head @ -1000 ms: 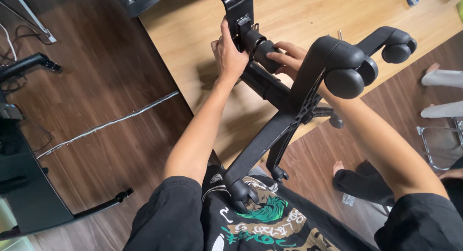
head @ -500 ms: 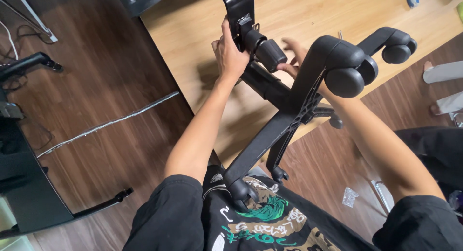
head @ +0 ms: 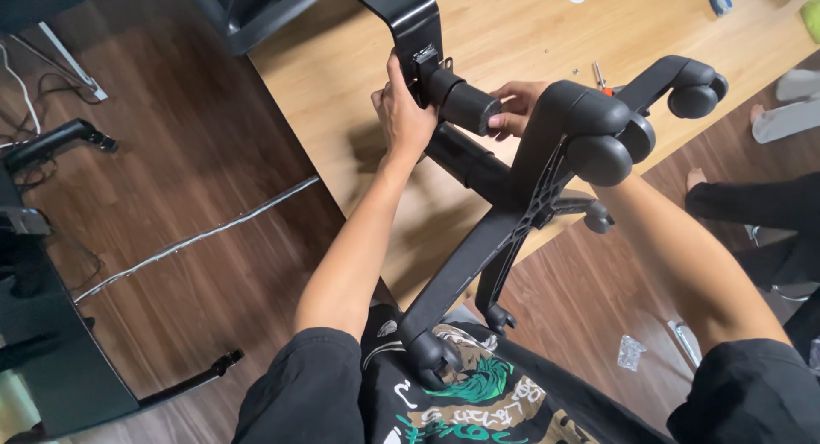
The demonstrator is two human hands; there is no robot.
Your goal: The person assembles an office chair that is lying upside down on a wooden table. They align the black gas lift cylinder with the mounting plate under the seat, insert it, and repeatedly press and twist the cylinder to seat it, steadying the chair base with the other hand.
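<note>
Head view: only one camera, looking down at two bare arms and a black chair base.
Chair base (head: 521, 213): black, star shaped, tipped on its side, one leg end resting against the person's lap, the rest held up over the wooden bench (head: 512, 34).
Left hand (head: 403, 111): its grip is closed around the black metal bracket (head: 401, 17) where the short black cylinder (head: 461, 102) meets it.
Right hand (head: 511, 111): partly hidden behind a leg of the base; the fingers rest at the end of the cylinder, but I cannot tell if the grip is tight or loose.
Done so far: I think the wheels are already on the legs, and the cylinder sits at the bracket.
Left to do: I think the middle join is not finished, because both hands are at it and small parts lie loose on the bench.
Wheels: four that I can count, two big ones close to the camera (head: 602, 149), one farther off (head: 694, 94), one down at the lap (head: 431, 363); more may be hidden.
Legs: about five, some only partly seen.
Small parts (head: 598, 73): a few little screws and a small tool on the bench, too tiny to count well.
Plastic bag (head: 630, 352): one, clear, on the dark wood floor (head: 188, 179).
Other person: socked feet (head: 790, 111) and dark trouser legs at the right edge.
Cable (head: 196, 235): one, pale, lying across the floor.
</note>
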